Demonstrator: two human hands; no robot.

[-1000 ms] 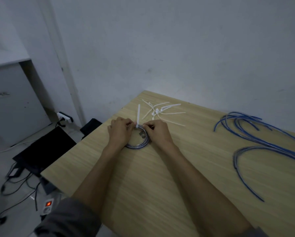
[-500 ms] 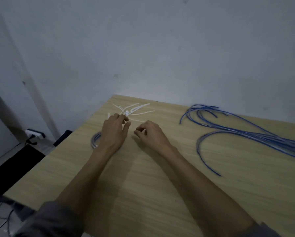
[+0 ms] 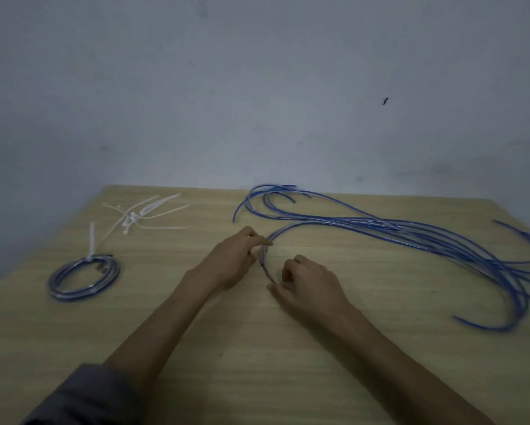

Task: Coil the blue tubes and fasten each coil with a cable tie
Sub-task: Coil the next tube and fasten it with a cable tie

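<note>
A finished blue coil (image 3: 84,279) lies at the table's left, bound by a white cable tie (image 3: 91,246) whose tail sticks up. Several loose blue tubes (image 3: 411,233) sprawl across the right half of the wooden table (image 3: 196,348). One tube's curved end (image 3: 265,257) runs between my hands. My left hand (image 3: 236,262) pinches that tube near the top of the curve. My right hand (image 3: 311,288) grips its lower end with curled fingers. Spare white cable ties (image 3: 144,213) lie in a loose pile at the back left.
A plain grey-white wall (image 3: 257,87) stands right behind the table's far edge. The table's left edge runs diagonally close to the finished coil.
Both hands left the tied coil at the left and moved right to a loose tube, which they now hold. My view turned right.
</note>
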